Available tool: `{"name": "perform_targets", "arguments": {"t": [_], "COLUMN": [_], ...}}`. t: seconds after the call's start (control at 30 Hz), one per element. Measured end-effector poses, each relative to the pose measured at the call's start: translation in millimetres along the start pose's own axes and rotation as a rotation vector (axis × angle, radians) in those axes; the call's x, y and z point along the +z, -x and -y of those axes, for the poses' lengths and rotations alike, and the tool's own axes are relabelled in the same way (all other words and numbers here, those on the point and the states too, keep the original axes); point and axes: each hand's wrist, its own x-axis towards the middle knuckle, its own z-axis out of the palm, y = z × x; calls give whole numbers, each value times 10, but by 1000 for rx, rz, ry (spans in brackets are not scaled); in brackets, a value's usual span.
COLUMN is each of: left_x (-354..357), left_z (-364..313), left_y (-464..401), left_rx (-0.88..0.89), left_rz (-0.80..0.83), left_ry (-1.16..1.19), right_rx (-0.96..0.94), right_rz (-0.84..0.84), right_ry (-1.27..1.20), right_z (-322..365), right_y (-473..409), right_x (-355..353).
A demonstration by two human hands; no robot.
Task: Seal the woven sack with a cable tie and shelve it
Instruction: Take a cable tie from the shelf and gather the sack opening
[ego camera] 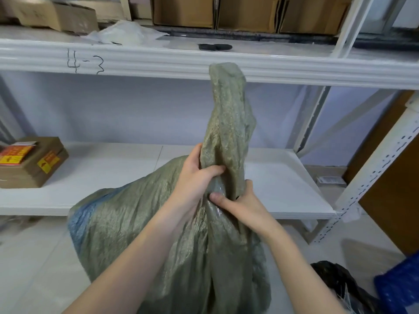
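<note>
A grey-green woven sack (145, 234) stands on the floor in front of a white shelving unit. Its top is gathered into a long twisted neck (229, 123) that rises upright to the upper shelf's edge. My left hand (195, 177) grips the base of the neck from the left. My right hand (240, 200) clasps the neck just below it from the right, thumb pressed into the fabric. A small dark spot shows at my right fingers; I cannot tell if it is a cable tie. A black bundle (214, 46) lies on the upper shelf.
The lower white shelf (283, 196) runs behind the sack, with a cardboard box (31, 162) at its left end. The upper shelf beam (158, 62) is marked 4-3 and carries cardboard boxes (183, 12). A black bag (340, 284) and blue item (399, 288) lie at the lower right.
</note>
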Motion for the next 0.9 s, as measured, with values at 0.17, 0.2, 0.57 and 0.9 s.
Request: {"name": "perform_targets", "arguments": {"t": [0.17, 0.2, 0.57, 0.9], "left_x": [-81, -94, -535, -644], "left_z": [-20, -18, 127, 313], "left_y": [-49, -54, -161, -130], "left_rx": [-109, -110, 142, -447], "left_rz": [93, 111, -159, 81], "left_ry": [122, 144, -842, -746], "right_rx": [-158, -167, -114, -138], "right_rz": [107, 86, -173, -189], "right_ry": [-270, -339, -459, -460], "right_z": [34, 45, 36, 34], "right_y": [-57, -65, -195, -206], "right_x": [213, 240, 126, 153]}}
